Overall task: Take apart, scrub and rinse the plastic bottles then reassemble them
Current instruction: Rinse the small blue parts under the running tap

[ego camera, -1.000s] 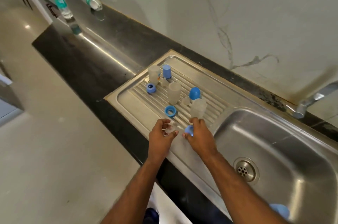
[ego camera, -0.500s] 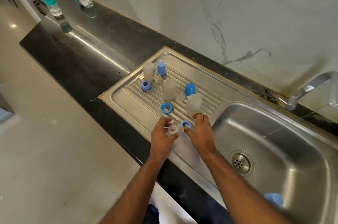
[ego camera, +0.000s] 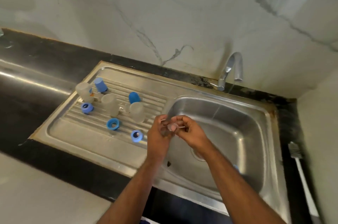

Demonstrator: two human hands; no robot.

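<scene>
Both hands, left hand (ego camera: 158, 133) and right hand (ego camera: 191, 132), have lifted from the drainboard (ego camera: 60, 130) to the basin's (ego camera: 243, 132) left edge, pinching a clear teat (ego camera: 172, 127) between them. Blue ring (ego camera: 136, 136) now lies alone near the front edge. Probably a rinse or refit next.

Clear teat (ego camera: 172, 127) (blurred); bottles (ego camera: 109, 104) inverted on drainboard (ego camera: 73, 132).
</scene>
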